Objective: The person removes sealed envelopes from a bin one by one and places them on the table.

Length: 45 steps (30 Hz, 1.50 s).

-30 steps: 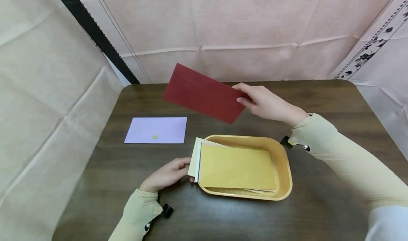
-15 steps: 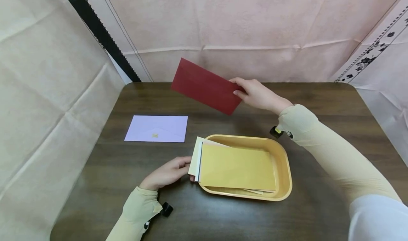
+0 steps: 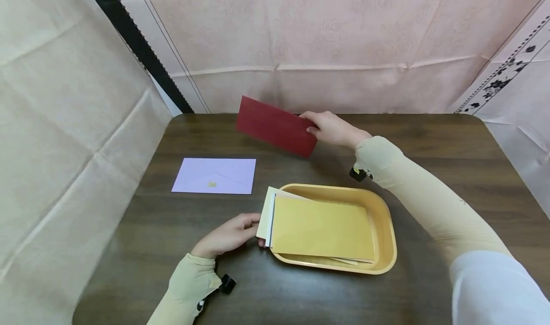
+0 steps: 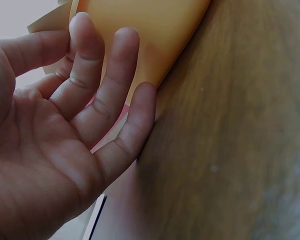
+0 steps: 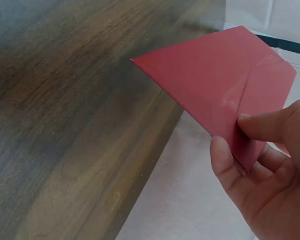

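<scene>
My right hand [image 3: 333, 128] pinches a red envelope [image 3: 275, 127] by its right end, thumb on one face and fingers behind. The envelope hangs tilted above the back of the table; its flap seam shows in the right wrist view [image 5: 225, 85]. My left hand [image 3: 227, 234] pinches the left edge of a stack of envelopes between thumb and index finger, the other fingers loosely bent beside the tray wall [image 4: 155, 30]. On top of the stack lies a yellow envelope [image 3: 322, 227], with cream and white edges [image 3: 265, 210] showing beneath. The stack rests in the yellow tray [image 3: 386, 239].
A lilac envelope [image 3: 215, 172] with a small gold mark lies flat on the dark wooden table [image 3: 412, 162], left of the tray. Pale cloth [image 3: 343, 38] hangs behind the table's back edge and along both sides.
My right hand has carried the red envelope, shifting left and then lower over the back of the table. The left hand, the stack and the tray stay in place.
</scene>
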Available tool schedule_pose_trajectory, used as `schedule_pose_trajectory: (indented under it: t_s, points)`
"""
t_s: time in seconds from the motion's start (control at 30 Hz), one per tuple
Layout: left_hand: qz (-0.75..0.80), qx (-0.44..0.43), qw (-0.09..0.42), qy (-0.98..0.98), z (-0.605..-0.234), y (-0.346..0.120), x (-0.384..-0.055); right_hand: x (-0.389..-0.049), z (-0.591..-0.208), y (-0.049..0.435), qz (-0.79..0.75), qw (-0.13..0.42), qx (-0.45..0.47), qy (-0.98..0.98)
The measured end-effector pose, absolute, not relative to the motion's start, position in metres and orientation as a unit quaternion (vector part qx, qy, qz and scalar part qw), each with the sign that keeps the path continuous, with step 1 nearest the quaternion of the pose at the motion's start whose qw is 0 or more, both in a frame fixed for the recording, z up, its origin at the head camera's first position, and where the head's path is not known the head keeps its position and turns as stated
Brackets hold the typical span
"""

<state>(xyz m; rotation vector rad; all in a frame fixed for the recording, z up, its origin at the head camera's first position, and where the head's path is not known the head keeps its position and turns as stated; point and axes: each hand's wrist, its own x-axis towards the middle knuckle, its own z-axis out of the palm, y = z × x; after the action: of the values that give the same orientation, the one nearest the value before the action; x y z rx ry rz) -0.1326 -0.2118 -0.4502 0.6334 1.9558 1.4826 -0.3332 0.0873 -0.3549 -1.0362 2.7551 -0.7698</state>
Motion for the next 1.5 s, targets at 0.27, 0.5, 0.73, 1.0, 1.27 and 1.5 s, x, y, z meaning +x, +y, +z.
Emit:
schedule_pose_trajectory:
  t_s: [0.27,0.5,0.73,1.0,1.27,1.5]
  points:
    - [0.557,0.238,0.3,0.737,-0.449,-0.211,-0.132,-0.35,-0.363,0.075,-0.236,0.089,-0.326,0.911]
    - [0.557,0.234,0.305,0.736,-0.448,-0.212,-0.133,-0.368,-0.374,0.058,-0.22,0.088,-0.301,0.924]
    - [0.56,0.237,0.308,0.732,-0.448,-0.212,-0.134,-0.378,-0.38,0.034,-0.207,0.083,-0.288,0.931]
    - [0.562,0.239,0.309,0.729,-0.449,-0.212,-0.134,-0.384,-0.384,0.003,-0.183,0.075,-0.286,0.938]
    - [0.558,0.244,0.31,0.73,-0.449,-0.21,-0.131,-0.39,-0.396,-0.016,-0.128,0.05,-0.298,0.945]
    - [0.559,0.247,0.306,0.73,-0.449,-0.209,-0.13,-0.394,-0.403,-0.027,-0.133,0.059,-0.289,0.946]
